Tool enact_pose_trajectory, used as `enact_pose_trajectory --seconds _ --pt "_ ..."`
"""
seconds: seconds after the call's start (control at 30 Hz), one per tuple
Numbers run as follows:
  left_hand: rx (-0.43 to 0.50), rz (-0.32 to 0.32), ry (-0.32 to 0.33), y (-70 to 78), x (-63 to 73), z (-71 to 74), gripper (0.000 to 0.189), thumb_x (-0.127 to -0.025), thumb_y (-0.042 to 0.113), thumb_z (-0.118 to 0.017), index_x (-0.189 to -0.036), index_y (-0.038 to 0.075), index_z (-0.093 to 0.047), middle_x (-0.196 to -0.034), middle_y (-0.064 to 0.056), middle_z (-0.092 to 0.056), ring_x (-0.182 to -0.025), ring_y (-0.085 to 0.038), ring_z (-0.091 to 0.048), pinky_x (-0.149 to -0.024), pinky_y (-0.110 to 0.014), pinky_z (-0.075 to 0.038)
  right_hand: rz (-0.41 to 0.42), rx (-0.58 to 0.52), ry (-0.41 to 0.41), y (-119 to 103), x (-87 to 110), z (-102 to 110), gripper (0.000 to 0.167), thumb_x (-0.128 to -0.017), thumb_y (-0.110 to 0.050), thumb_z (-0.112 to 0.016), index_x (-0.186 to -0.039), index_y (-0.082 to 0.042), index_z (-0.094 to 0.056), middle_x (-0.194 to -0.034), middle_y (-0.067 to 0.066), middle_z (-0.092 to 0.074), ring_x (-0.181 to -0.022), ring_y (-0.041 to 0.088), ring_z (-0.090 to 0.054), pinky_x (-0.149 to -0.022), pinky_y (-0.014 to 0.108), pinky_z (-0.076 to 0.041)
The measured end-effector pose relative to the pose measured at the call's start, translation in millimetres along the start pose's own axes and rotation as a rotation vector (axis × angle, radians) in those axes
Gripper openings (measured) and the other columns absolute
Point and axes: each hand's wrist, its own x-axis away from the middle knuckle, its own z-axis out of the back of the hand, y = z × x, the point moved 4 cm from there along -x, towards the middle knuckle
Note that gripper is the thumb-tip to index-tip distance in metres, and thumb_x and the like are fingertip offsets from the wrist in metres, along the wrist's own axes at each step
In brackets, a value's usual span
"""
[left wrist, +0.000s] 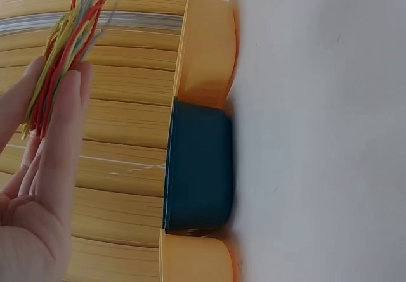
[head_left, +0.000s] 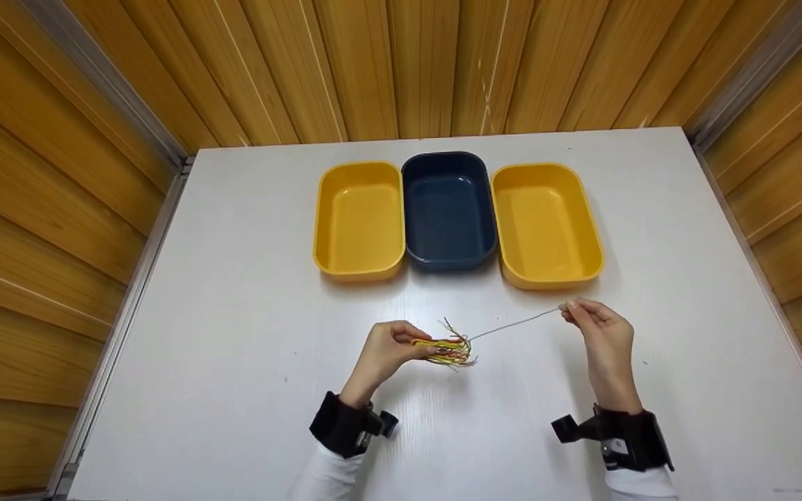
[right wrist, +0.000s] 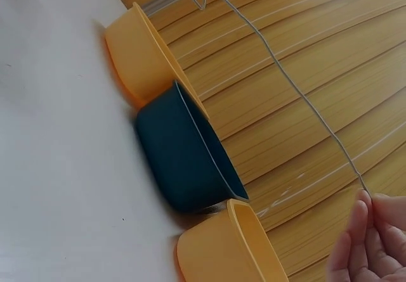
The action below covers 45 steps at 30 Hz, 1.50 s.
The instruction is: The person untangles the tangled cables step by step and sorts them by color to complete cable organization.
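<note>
My left hand (head_left: 388, 353) pinches a bundle of thin cords (head_left: 448, 351) in yellow, red and grey between thumb and fingers, held above the table. In the left wrist view the bundle (left wrist: 62, 60) stands up from the fingertips, its loose ends fraying out at the top. Off to the right, my right hand (head_left: 606, 341) pinches the end of one grey cord (head_left: 516, 324) between thumb and forefinger. That cord (right wrist: 298, 92) runs nearly straight from the right fingertips to the bundle's frayed end.
Three bins stand side by side at the back: a yellow bin (head_left: 359, 271) on the left, a dark blue bin (head_left: 451, 264) in the middle, another yellow bin (head_left: 554, 282) on the right. They rest on a white table (head_left: 220, 334) with wood-patterned walls (head_left: 359, 69) around it.
</note>
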Motion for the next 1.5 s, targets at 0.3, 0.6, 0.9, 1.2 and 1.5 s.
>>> enact_pose_trajectory --seconds 0.3,0.6,0.9,1.2,1.5 --pt "0.069 0.011 0.052 -2.5 -1.8 -1.6 0.021 -0.084 -0.009 -0.074 -0.099 -0.022 -0.068 -0.092 -0.034 -0.074 -0.066 0.001 -0.068 -0.069 -0.018 -0.063 -0.012 0.008 0.028 -0.4 -2.0 3.9 0.028 -0.096 0.006 -0.062 -0.081 -0.013 -0.075 -0.07 -0.009 -0.073 -0.07 0.002 -0.068 -0.072 0.012 -0.058" --pt "0.146 0.075 0.279 -9.2 12.2 45.4 0.021 -0.084 -0.01 -0.074 -0.1 -0.022 -0.067 -0.082 -0.015 -0.078 -0.064 -0.005 -0.071 -0.066 -0.018 -0.063 0.034 -0.034 0.181 -17.2 -18.0 44.4 0.026 -0.096 0.0 -0.065 -0.078 -0.016 -0.075 -0.069 -0.008 -0.074 -0.066 0.003 -0.068 -0.068 0.01 -0.058" --pt "0.151 0.056 0.316 -6.1 13.1 54.4 0.021 -0.083 -0.008 -0.074 -0.099 -0.02 -0.069 -0.08 -0.01 -0.078 -0.067 -0.004 -0.071 -0.067 -0.017 -0.062 0.003 -0.063 0.16 -19.6 -20.5 42.6 0.013 -0.095 -0.003 -0.069 -0.085 -0.009 -0.075 -0.071 -0.005 -0.076 -0.067 0.005 -0.071 -0.072 0.013 -0.061" --pt "0.206 0.064 0.343 -8.0 14.5 56.9 0.019 -0.084 -0.008 -0.073 -0.099 -0.02 -0.069 -0.079 -0.006 -0.077 -0.068 -0.005 -0.071 -0.068 -0.017 -0.062 0.072 -0.148 0.158 -26.2 -19.2 41.4 0.011 -0.094 0.001 -0.068 -0.086 -0.004 -0.074 -0.074 0.0 -0.077 -0.068 0.009 -0.072 -0.071 0.015 -0.061" --pt "0.231 0.076 0.351 -10.0 14.8 58.1 0.019 -0.085 -0.008 -0.073 -0.1 -0.019 -0.069 -0.081 -0.005 -0.078 -0.069 -0.005 -0.072 -0.07 -0.019 -0.063 0.107 -0.23 0.204 -34.2 -28.5 50.2 0.008 -0.092 0.002 -0.071 -0.086 -0.003 -0.074 -0.074 0.001 -0.078 -0.067 0.009 -0.073 -0.071 0.015 -0.062"
